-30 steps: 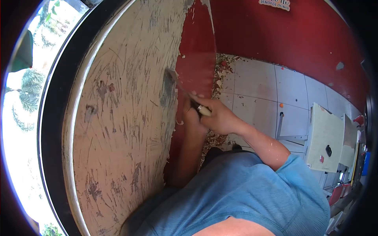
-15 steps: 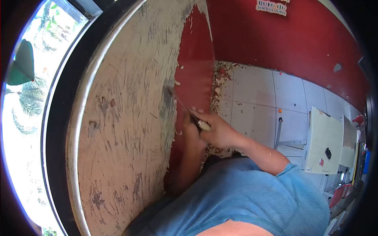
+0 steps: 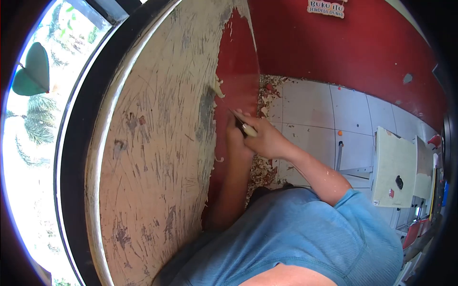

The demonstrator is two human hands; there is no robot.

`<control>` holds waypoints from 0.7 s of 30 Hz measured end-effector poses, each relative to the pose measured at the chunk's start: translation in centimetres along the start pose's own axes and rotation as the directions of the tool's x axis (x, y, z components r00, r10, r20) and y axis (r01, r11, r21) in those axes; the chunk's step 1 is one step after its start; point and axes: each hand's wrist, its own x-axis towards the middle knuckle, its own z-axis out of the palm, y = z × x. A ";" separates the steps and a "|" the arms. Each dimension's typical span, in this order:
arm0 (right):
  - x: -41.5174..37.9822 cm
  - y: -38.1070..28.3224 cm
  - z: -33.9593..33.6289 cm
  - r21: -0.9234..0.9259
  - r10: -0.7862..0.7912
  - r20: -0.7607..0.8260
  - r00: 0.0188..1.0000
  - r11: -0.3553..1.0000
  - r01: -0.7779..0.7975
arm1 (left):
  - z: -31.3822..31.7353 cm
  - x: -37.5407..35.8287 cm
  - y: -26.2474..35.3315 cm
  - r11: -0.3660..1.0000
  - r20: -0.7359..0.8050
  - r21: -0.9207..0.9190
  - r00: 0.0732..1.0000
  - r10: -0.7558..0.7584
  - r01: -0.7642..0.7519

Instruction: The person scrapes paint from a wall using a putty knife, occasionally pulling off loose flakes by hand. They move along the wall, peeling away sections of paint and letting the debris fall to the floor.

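My right hand (image 3: 267, 139) is closed round the pale handle of a scraper (image 3: 249, 130). Its thin blade, partly blurred, points up and left across the red lower wall (image 3: 238, 62). Close beside it, my left hand (image 3: 235, 137) is also closed on the scraper, near the base of the blade; some of its fingers are hidden. A curl of peeling paint (image 3: 219, 88) hangs at the ragged border between the red paint and the scraped, patchy beige surface (image 3: 157, 143). Grey patches show along that border.
Paint flakes (image 3: 264, 169) litter the tiled floor (image 3: 305, 105) along the wall's foot. A bright window lies left, with a green heart-shaped piece (image 3: 33, 69) in front. To the right stands a pale-topped folding table (image 3: 395, 167) with a small black object on it.
Both hands and the scraper have moved up along the border of the red paint. A curl of paint now stands out where the blade has passed.
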 end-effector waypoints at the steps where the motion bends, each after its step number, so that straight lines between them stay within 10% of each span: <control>1: -0.4 -0.3 -0.5 -0.002 0.025 0.017 1.000 1.000 -0.025 | 0.2 -1.3 -0.2 1.000 0.002 -0.002 1.000 0.005 -0.005; 7: 2.9 0.2 -1.1 0.067 0.115 0.010 0.993 0.991 -0.116 | 1.0 2.6 0.6 0.997 0.070 -0.059 0.996 -0.050 0.055; 11: 2.1 1.3 -1.2 -0.294 -0.163 -0.084 0.983 0.947 0.132 | 3.6 1.2 0.4 0.999 -0.043 -0.018 0.998 -0.048 0.048; 13: 3.9 -1.6 -1.4 -0.132 0.118 -0.074 0.990 0.983 -0.127 | 3.1 3.7 -0.6 0.939 -0.041 0.243 0.964 0.262 -0.245; 15: 6.4 -0.2 -1.3 0.042 0.239 -0.072 0.968 0.971 -0.236 | 0.7 6.3 -0.8 0.828 0.160 0.434 0.935 0.318 -0.356; 16: 7.0 2.8 -0.6 -0.052 0.034 -0.175 0.984 0.998 -0.043 | -0.5 8.0 0.2 0.799 0.330 0.482 0.919 0.215 -0.360; 17: 8.1 5.8 -0.8 -0.183 -0.201 -0.259 0.945 0.971 0.156 | 0.3 8.4 0.4 0.851 0.337 0.435 0.930 0.149 -0.294; 19: 7.0 5.6 -2.2 -0.181 -0.183 -0.250 0.951 0.974 0.140 | 2.6 6.2 -0.2 0.973 0.167 0.223 0.986 0.016 -0.054; 21: 3.3 1.6 -2.8 -0.002 0.156 -0.086 0.984 0.988 -0.157 | 2.8 3.3 -1.3 0.996 0.015 -0.003 0.996 -0.086 0.086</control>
